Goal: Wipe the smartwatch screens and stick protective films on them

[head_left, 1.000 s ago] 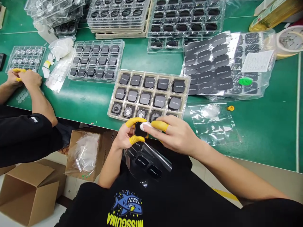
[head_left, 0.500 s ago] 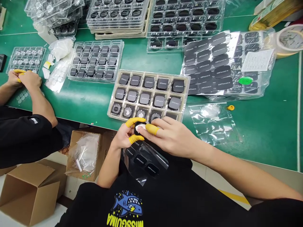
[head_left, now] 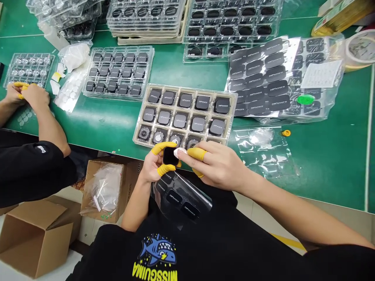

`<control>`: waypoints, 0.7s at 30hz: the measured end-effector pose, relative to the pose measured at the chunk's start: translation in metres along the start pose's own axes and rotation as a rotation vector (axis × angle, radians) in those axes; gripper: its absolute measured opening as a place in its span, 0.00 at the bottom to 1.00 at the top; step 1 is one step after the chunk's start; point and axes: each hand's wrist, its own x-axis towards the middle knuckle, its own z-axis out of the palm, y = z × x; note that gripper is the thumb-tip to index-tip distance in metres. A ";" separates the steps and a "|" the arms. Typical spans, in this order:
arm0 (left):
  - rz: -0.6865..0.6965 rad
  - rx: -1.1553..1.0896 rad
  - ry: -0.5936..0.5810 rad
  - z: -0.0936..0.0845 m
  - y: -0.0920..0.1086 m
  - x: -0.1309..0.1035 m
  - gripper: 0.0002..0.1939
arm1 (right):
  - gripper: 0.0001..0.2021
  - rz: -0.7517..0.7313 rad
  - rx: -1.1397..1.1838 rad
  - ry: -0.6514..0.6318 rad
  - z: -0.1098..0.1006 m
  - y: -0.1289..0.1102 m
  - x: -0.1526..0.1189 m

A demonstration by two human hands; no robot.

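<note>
My left hand [head_left: 150, 166], with yellow finger cots on thumb and forefinger, grips a black square smartwatch body [head_left: 169, 156] by its edges. Its dark glossy face is turned up. In my right hand [head_left: 221, 164], also in yellow finger cots, a small white wiping cloth [head_left: 179, 152] is pinched at the right edge of the watch. A clear film sheet with black labels [head_left: 183, 199] lies below my hands against the black shirt. Just beyond them, a beige tray [head_left: 235, 103] holds rows of watch bodies, most covered by printed labels; several in the near row show their round-sensored backs.
Label sheets in plastic [head_left: 260, 78], a clear bag [head_left: 263, 152] and an orange finger cot roll [head_left: 286, 133] lie to the right. Stacked trays [head_left: 143, 29] stand behind. A co-worker's hands [head_left: 29, 93] are at the left; cardboard boxes [head_left: 38, 238] sit on the floor.
My right hand has shifted right and lifted the white cloth off the middle of the watch, so its dark face now shows. My left hand keeps its hold.
</note>
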 end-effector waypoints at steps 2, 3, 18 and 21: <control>0.012 0.040 0.046 -0.001 0.001 0.001 0.38 | 0.23 -0.016 0.049 -0.014 -0.001 -0.005 -0.002; 0.015 0.057 0.059 -0.001 0.002 0.002 0.39 | 0.22 -0.036 0.071 -0.026 -0.001 -0.006 -0.003; 0.041 0.026 0.000 0.000 0.005 0.001 0.36 | 0.16 -0.166 0.005 -0.036 -0.003 0.001 0.002; 0.004 -0.016 -0.045 0.000 0.004 0.002 0.36 | 0.19 -0.115 -0.053 -0.013 0.002 0.010 0.000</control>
